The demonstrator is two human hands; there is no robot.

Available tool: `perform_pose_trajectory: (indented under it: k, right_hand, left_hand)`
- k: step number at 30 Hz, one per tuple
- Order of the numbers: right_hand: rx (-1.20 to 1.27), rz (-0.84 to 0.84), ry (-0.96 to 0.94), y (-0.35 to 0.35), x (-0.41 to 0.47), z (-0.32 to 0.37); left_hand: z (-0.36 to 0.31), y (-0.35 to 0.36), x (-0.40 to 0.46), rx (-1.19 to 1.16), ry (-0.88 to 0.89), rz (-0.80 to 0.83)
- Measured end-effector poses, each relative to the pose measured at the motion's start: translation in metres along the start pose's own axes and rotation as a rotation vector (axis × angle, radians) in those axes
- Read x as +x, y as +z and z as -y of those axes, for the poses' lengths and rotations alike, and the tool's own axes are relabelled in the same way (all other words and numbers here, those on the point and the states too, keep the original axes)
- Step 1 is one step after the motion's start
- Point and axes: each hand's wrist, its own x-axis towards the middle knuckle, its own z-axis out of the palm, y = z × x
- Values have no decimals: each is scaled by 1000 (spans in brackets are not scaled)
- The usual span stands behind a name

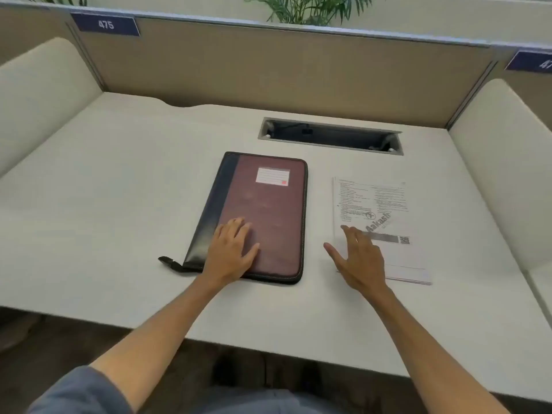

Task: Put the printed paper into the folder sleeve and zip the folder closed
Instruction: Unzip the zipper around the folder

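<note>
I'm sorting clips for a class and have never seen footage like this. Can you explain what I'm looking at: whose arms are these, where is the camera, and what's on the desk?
There is no machine here. A person wears a wide-angle camera on their head, looking forward and down, so the two bare arms reaching in from below are their own. This single picture is that head view.

On the white desk lies a closed maroon folder with a dark spine and a zipper pull at its near left corner. Beside it, to the right and apart from it, lies the printed paper.

The left hand rests flat on the folder. The right hand is spread over the paper's near left edge. Neither hand grips anything. Behind is a cable slot in the desk.
</note>
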Motion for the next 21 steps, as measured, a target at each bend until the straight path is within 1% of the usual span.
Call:
perform_pose_trajectory:
  k: [4, 13, 18, 21]
  right_hand:
    - [11, 18, 46, 9, -5, -5]
    - [-41, 22, 23, 21, -12, -6]
    - [-34, -30, 17, 20, -5, -1]
    - [16, -73, -30, 17, 6, 8]
  left_hand:
    - [2, 3, -7, -12, -54, 14]
    - [6, 16, -12, -37, -54, -33]
    - [9, 14, -8, -34, -34, -63]
    - [15, 12, 1, -29, -27, -123]
